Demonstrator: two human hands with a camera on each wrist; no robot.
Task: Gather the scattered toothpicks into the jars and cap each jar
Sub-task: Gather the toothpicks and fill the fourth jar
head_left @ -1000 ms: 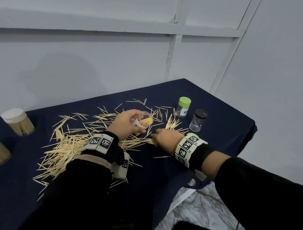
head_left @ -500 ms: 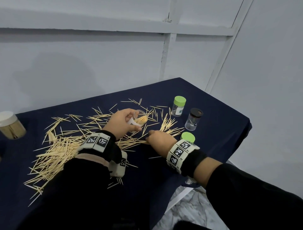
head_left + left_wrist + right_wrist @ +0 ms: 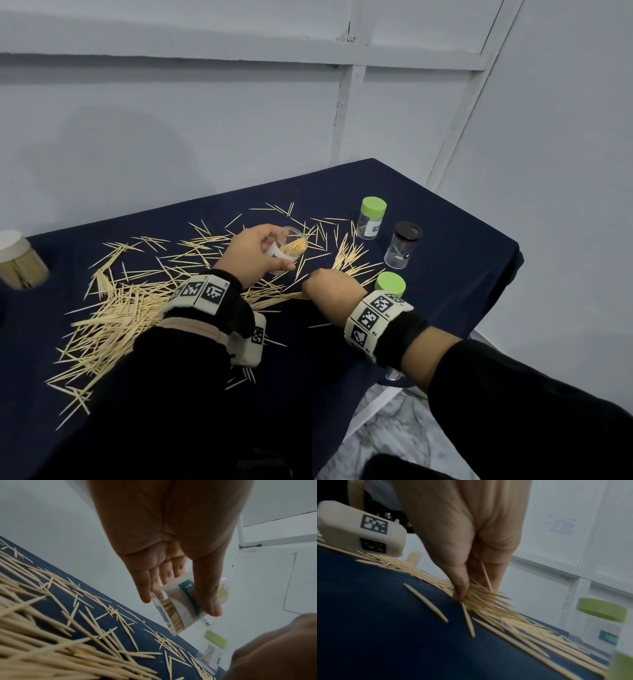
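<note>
Scattered toothpicks (image 3: 113, 318) (image 3: 51, 628) cover the dark blue tablecloth (image 3: 445, 246). My left hand (image 3: 257, 253) (image 3: 180, 595) grips a clear open jar (image 3: 291, 246) (image 3: 178, 605), tilted and partly filled with toothpicks, above the cloth. My right hand (image 3: 329, 291) (image 3: 471, 588) is just right of it, its fingers pressed down on the cloth and pinching a bundle of toothpicks (image 3: 481, 599). A loose green cap (image 3: 390, 284) (image 3: 600, 608) lies by the right wrist.
A green-capped jar (image 3: 371, 222) and a black-capped jar (image 3: 402, 248) stand at the back right. A white-lidded jar full of toothpicks (image 3: 19, 260) stands at the far left. The table edge drops off at the right, above a marble floor (image 3: 404, 428).
The right hand has closed its fingers on a bundle of toothpicks at the same spot. The left hand keeps the jar tilted beside it. The view has shifted a little.
</note>
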